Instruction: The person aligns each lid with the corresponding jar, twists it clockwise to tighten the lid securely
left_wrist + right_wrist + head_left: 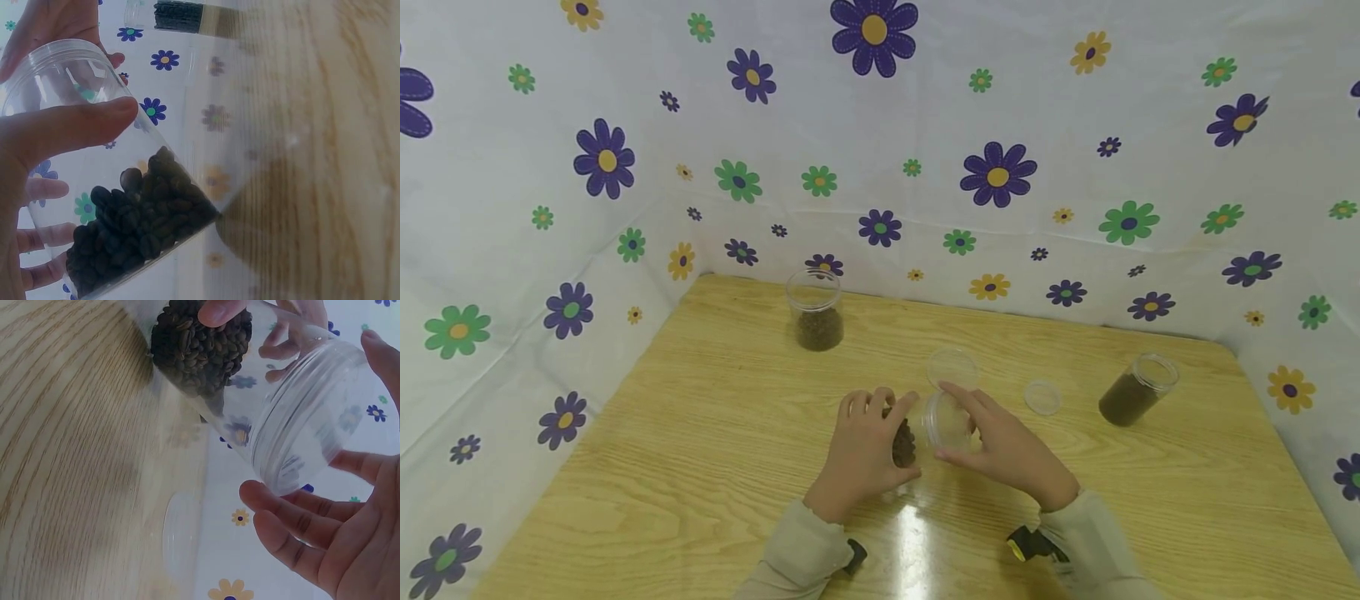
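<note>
A clear plastic jar [228, 412], part-filled with dark brown seeds or beans [144, 219], leans over just in front of the table's middle. My left hand [861, 450] grips its body, the thumb across the near side and the fingers behind. At the ridged mouth end [934, 421], my right hand [1011, 450] holds the jar with thumb and fingers on opposite sides. Whether a lid sits on that end, I cannot tell. A larger clear round lid [953, 367] lies just beyond the right hand, and a smaller one [1042, 398] lies to its right.
At the back left of the wooden table [715, 400] stands a clear jar [818, 327] with dark contents. Another dark-filled jar [1131, 396] stands on the right. A white cloth with printed flowers [910, 117] closes off the back and sides.
</note>
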A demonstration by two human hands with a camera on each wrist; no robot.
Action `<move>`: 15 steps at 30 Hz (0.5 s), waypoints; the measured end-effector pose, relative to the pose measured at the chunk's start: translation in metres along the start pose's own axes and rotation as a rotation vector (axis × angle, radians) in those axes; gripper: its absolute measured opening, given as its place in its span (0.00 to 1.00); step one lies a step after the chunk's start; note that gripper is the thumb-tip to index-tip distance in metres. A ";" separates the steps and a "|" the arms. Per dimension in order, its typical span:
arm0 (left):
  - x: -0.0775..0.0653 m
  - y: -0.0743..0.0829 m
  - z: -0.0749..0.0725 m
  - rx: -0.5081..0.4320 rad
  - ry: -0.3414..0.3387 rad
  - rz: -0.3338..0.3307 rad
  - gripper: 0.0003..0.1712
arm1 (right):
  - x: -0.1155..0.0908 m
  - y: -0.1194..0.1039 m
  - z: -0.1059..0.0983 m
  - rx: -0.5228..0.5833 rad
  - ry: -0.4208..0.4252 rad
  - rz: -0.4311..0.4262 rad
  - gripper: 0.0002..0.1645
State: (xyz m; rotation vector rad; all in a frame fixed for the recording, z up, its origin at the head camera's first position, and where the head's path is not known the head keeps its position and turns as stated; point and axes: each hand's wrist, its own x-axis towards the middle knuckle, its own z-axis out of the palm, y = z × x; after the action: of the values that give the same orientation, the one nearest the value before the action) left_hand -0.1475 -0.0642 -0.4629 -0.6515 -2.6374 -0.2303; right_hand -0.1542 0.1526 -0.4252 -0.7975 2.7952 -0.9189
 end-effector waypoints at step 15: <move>-0.001 -0.001 -0.001 -0.017 0.002 0.004 0.57 | 0.005 -0.006 0.006 -0.063 -0.034 0.131 0.50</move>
State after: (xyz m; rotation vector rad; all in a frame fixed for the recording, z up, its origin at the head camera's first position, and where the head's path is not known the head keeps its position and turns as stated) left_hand -0.1472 -0.0659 -0.4630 -0.6613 -2.6344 -0.2521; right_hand -0.1547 0.1424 -0.4267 -0.6221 2.8203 -0.7924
